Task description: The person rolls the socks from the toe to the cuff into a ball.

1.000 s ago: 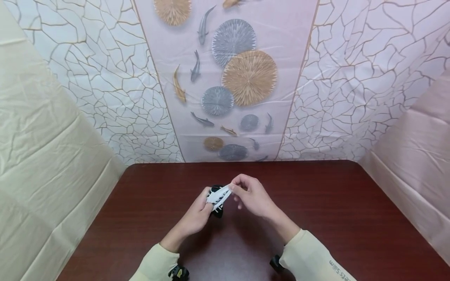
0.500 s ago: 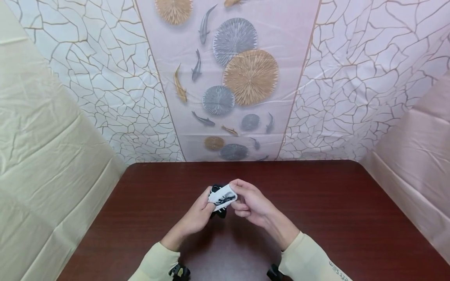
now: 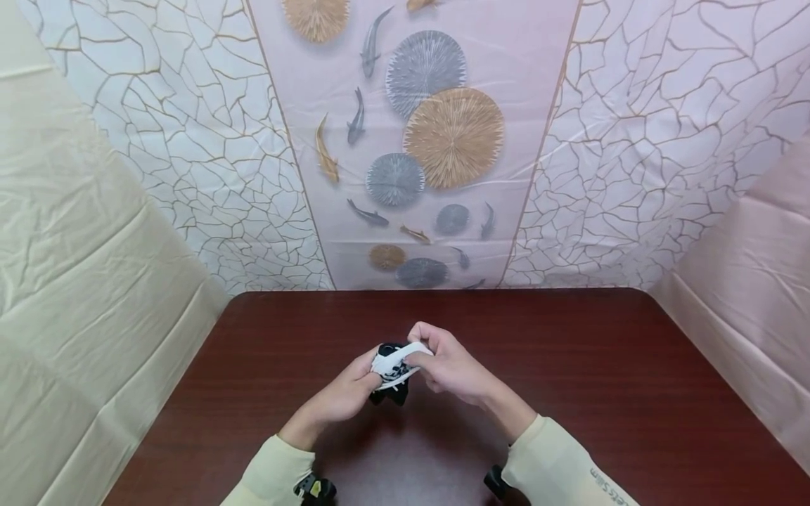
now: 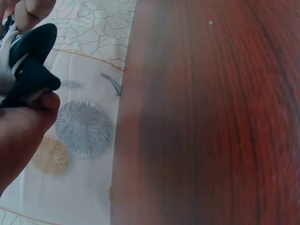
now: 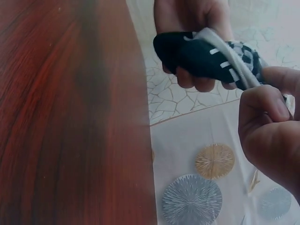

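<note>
A folded pair of black-and-white socks is held up over the middle of the table. My left hand grips its left side, thumb lying along the white part and fingers curled underneath. With thumb and bent index finger, my right hand pinches the white cuff and draws it out, leaving a gap with dark patterned fabric inside. Short white stripes mark the black fabric in the right wrist view. Black rounded ends stick out past my left hand in the left wrist view. The insides of the fold are partly hidden.
A dark red-brown wooden table spreads beneath both hands. Behind it hangs a patterned cloth with fish and round motifs. Pale cloth walls stand on either side. A black camera mount sits at the left sleeve.
The white cuff, first drawn narrow, then spread flat, is now pulled into a curved loop by the right fingers. Both hands and the socks have dipped slightly toward the body.
</note>
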Demonstrator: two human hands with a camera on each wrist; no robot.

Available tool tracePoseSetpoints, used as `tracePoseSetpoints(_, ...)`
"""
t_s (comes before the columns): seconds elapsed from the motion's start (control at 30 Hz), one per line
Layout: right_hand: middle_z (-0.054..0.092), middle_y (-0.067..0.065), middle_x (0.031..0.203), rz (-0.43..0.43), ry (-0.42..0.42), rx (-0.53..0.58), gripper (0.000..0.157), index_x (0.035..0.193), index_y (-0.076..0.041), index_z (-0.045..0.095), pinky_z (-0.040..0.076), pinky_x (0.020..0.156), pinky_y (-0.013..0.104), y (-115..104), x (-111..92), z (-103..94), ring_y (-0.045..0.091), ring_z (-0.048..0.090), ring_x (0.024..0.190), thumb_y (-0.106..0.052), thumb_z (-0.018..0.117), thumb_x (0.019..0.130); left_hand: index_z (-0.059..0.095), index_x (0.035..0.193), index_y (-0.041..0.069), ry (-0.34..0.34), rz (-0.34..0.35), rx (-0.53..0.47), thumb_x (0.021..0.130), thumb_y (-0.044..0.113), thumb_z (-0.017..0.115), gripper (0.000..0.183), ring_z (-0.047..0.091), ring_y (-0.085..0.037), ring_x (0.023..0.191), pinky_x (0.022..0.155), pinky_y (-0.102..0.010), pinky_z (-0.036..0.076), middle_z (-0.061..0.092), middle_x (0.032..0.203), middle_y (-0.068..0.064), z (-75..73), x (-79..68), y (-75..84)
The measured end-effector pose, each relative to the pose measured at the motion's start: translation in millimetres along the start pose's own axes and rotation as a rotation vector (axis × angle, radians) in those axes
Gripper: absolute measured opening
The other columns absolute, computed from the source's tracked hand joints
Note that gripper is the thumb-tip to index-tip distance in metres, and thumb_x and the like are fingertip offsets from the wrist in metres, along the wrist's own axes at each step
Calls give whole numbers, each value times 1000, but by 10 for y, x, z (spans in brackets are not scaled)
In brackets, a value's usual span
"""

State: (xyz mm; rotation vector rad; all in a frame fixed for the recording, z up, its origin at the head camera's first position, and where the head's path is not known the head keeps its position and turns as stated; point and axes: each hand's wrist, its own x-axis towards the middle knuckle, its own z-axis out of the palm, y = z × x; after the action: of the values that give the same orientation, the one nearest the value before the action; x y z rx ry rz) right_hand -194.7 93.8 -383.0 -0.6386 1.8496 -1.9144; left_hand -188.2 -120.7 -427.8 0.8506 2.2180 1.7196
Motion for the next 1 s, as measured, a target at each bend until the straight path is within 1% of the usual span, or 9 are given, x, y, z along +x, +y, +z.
tracePoseSetpoints(0.13,32,-2,59,-49,9,-50,16,91,-4,41,24,41,23,35,29,15,13,29,41,2,55,98,52,131,-2,-34,6,74,93,-10,38,42,56,-20,104,90,-30,46,63,118,-12,-19,-4,-4)
tracePoseSetpoints(0.27,33,-3,64,-159,38,-208,23,81,-5,41,30,49,23,53,79,44,11,36,52,6,59,93,55,125,5,-53,17,196,93,-10,39,39,55,-18,100,88,-30,45,62,111,-4,-40,11,-3)
tracePoseSetpoints(0.37,32,-3,66,-223,60,-323,31,74,-7,38,32,56,23,64,123,70,11,37,62,7,61,89,56,119,9,-61,22,322,93,-9,42,34,54,-16,94,84,-30,44,58,101,2,-48,28,10)
tracePoseSetpoints(0.47,31,-4,62,-225,67,-368,36,69,-9,35,30,55,23,74,159,98,10,35,60,8,61,87,56,114,10,-79,35,430,92,-9,44,32,52,-14,90,82,-30,43,54,95,3,-48,46,29)
tracePoseSetpoints(0.57,29,-5,59,-219,89,-392,35,66,-9,35,27,52,24,82,192,122,10,32,55,7,59,85,58,112,8,-100,100,531,90,-10,46,31,53,-13,92,85,-30,45,56,97,2,-39,64,46)
tracePoseSetpoints(0.7,28,-5,57,-163,140,-369,33,62,-9,34,24,49,24,95,233,145,9,29,51,7,56,81,61,102,7,-116,226,650,86,-11,49,26,53,-13,87,83,-30,46,59,91,2,-25,69,67)
tracePoseSetpoints(0.8,28,-6,55,-51,164,-287,31,61,-11,35,22,43,24,92,261,147,8,26,46,4,55,79,61,101,8,-115,281,687,85,-12,49,27,52,-13,86,83,-31,45,57,90,4,-31,52,85)
tracePoseSetpoints(0.9,33,-6,53,75,160,-157,26,61,-10,39,20,39,23,88,283,123,8,25,40,0,57,78,60,110,7,-122,282,648,86,-12,48,33,52,-13,95,89,-33,44,58,100,4,-38,32,84)
tracePoseSetpoints(1.0,40,-3,56,158,99,-26,22,64,-9,44,20,39,21,93,303,75,7,25,40,-1,57,80,58,124,6,-130,226,527,87,-12,46,43,53,-14,106,96,-33,43,59,114,1,-44,4,56)
